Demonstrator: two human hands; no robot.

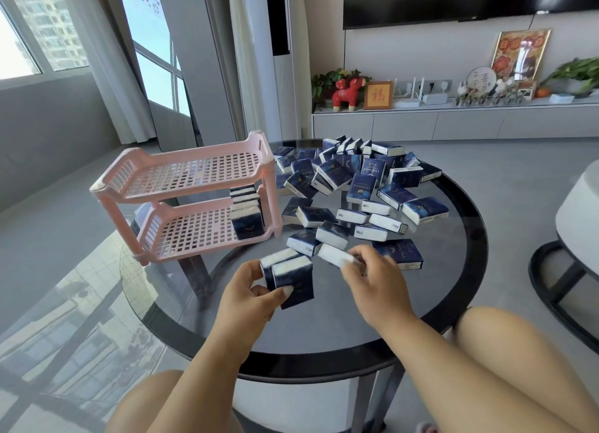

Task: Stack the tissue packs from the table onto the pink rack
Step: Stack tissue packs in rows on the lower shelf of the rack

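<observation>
Many dark blue tissue packs (363,186) lie scattered over the round glass table (324,329). At the table's left stands the pink two-tier rack (181,186); a row of several packs (247,210) stands upright at the right end of its lower shelf, and the top shelf is bare. My left hand (249,296) grips two packs (290,275) held side by side above the table's near part. My right hand (372,280) pinches another pack (334,255) by its end, just right of those two.
A second round table (577,205) with a black frame stands at the right edge. Beyond the table runs a long low cabinet (453,121) with ornaments and plants. My bare knees show below the table's near rim.
</observation>
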